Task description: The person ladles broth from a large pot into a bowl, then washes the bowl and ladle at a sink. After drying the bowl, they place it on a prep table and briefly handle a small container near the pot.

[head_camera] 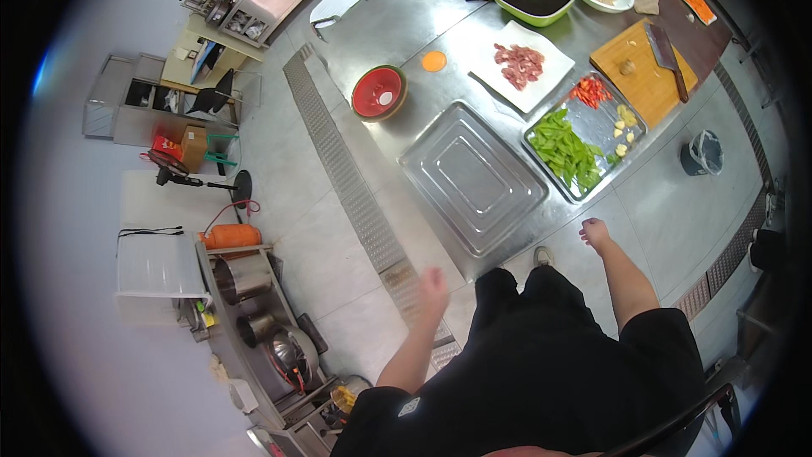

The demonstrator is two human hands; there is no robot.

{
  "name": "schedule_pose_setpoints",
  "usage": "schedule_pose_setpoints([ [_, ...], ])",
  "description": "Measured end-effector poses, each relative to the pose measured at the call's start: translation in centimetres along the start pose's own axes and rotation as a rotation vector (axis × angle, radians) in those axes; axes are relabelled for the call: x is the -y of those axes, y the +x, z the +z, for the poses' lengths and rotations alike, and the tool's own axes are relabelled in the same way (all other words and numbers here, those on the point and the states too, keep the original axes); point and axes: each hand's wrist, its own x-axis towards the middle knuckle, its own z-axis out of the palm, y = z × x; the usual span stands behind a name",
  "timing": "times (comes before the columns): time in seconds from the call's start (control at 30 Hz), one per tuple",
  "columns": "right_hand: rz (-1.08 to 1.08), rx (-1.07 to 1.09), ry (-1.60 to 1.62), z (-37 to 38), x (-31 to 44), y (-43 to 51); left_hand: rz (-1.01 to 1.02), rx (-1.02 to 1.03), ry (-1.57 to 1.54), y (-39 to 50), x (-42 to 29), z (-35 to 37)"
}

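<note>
Over the floor, off the near corner of the steel table (pixel 380 139), is my left hand (pixel 434 292), blurred, so its fingers cannot be made out. My right hand (pixel 594 232) hangs beside the table edge with its fingers partly curled and nothing seen in it. Nearest to it is a steel tray (pixel 574 198) of cut green peppers (pixel 564 152), chopped red peppers (pixel 591 91) and garlic pieces (pixel 620 133). A shiny rectangular metal tray or lid (pixel 472 181) lies between the hands. Sliced raw meat (pixel 519 66) rests on a white board or tray (pixel 539 98) farther back.
A cleaver (pixel 661 47) lies on a wooden cutting board (pixel 609 54) at the right. A red bowl (pixel 379 92) stands near the left edge. Below right is a lined bin (pixel 703 153). A gas cylinder (pixel 233 237) and a floor fan (pixel 196 181) are at the left.
</note>
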Motion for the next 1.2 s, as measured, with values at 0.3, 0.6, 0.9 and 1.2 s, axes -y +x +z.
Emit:
schedule_pose_setpoints([
  [0.3,0.215,-0.166,-0.255,4.1,-8.3,-17.0,0.603,0.264,-0.364,37.4,-21.6,8.5],
  [0.6,0.806,-0.471,-0.168,11.9,-15.1,-35.6,0.649,0.316,0.654,59.8,-21.1,12.7],
  [0.9,0.871,-0.378,-0.242,14.3,-11.5,-38.9,0.704,0.303,0.816,63.8,-18.8,17.6],
  [1.2,1.004,-0.373,-0.157,15.3,-22.1,-43.1,0.782,0.237,1.179,60.1,-24.7,15.5],
])
